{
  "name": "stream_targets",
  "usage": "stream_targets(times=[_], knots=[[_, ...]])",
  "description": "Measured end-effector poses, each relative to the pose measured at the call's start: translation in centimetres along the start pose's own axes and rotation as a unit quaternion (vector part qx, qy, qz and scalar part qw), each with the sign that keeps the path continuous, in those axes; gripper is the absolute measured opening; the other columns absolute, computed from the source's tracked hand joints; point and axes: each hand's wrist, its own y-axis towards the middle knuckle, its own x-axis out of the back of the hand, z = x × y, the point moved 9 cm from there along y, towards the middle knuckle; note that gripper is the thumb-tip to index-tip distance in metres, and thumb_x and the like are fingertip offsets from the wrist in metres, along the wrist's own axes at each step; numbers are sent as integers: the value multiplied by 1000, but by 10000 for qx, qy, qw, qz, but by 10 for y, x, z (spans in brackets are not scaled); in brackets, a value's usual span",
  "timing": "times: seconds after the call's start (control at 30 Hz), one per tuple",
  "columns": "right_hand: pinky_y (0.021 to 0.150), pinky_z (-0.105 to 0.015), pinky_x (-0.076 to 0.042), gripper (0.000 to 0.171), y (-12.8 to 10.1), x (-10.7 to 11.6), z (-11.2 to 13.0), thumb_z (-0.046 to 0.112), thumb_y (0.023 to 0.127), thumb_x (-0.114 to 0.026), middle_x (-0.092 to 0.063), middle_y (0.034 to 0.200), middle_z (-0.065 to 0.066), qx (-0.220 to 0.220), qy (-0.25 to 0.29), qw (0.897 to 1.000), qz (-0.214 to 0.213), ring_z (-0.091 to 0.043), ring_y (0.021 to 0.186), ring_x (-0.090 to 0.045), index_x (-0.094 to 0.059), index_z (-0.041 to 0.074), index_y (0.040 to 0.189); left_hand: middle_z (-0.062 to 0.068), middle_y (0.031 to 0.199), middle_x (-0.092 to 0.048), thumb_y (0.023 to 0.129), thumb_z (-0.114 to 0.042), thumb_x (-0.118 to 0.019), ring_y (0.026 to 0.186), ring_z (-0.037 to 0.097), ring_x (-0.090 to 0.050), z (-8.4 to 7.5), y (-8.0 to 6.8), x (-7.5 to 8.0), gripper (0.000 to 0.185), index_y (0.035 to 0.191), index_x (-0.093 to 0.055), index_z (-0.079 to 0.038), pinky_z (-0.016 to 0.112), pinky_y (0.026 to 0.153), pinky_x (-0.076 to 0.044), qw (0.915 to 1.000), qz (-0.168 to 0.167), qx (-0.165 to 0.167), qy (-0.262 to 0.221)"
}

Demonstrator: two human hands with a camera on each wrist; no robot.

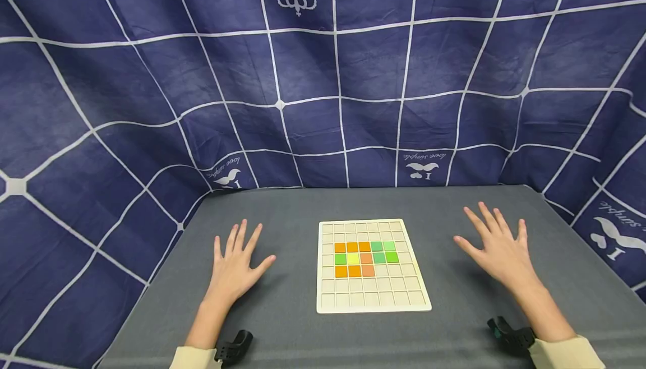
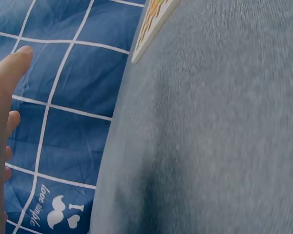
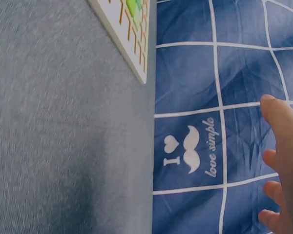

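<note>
A pale wooden grid board (image 1: 373, 296) lies flat in the middle of the grey table (image 1: 303, 330). Orange, salmon, yellow-green and green square tiles (image 1: 364, 258) fill part of its upper rows. My left hand (image 1: 236, 265) is spread palm down over the table to the left of the board, holding nothing. My right hand (image 1: 497, 245) is spread the same way to the right of the board, also empty. In the left wrist view a corner of the board (image 2: 151, 24) and my left hand's fingers (image 2: 5, 87) show. The right wrist view shows the board's corner (image 3: 132, 34) and my right hand's fingers (image 3: 283, 146).
A dark blue cloth with a white line grid (image 1: 323, 77) hangs behind and on both sides of the table. Black wrist mounts (image 1: 233, 347) sit near the table's front edge. The table's far edge meets the cloth.
</note>
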Motion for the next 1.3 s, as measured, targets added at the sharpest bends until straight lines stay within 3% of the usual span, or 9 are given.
stream_targets(times=[0.5, 0.87, 1.07, 1.3], knots=[[105, -65, -3, 66, 1, 2, 33, 52, 85, -50, -29, 145, -17, 247, 406, 9983, -337, -40, 129, -29, -34, 17, 139, 12, 148, -25, 80, -57, -53, 136, 32, -21, -34, 3, 1, 72, 140, -32, -24, 60, 108, -8, 9988, -326, -68, -352], [102, -60, -17, 48, 3, -13, 59, 31, 87, -58, -39, 138, -16, 504, 1052, 9906, -712, -39, 121, -40, -46, 14, 130, 8, 127, -53, 84, -45, -53, 120, 26, -46, -65, 3, 5, 50, 129, -49, -22, 51, 102, -27, 9890, -1138, -65, -939], [98, -59, -25, 45, 2, -31, 71, 25, 86, -60, -42, 136, -16, 444, 1425, 9870, -595, -39, 120, -42, -50, 12, 127, 7, 122, -56, 84, -40, -55, 114, 26, -50, -79, 0, -1, 44, 123, -54, -20, 49, 98, -31, 9836, -1383, -62, -1154], [95, -59, -30, 43, 7, -59, 81, 24, 88, -56, -45, 132, -16, 256, 1876, 9819, -101, -38, 122, -41, -49, 10, 128, 6, 123, -55, 84, -39, -56, 115, 24, -51, -92, -4, -23, 43, 122, -55, -19, 47, 98, -31, 9859, -1205, -137, -1153]])
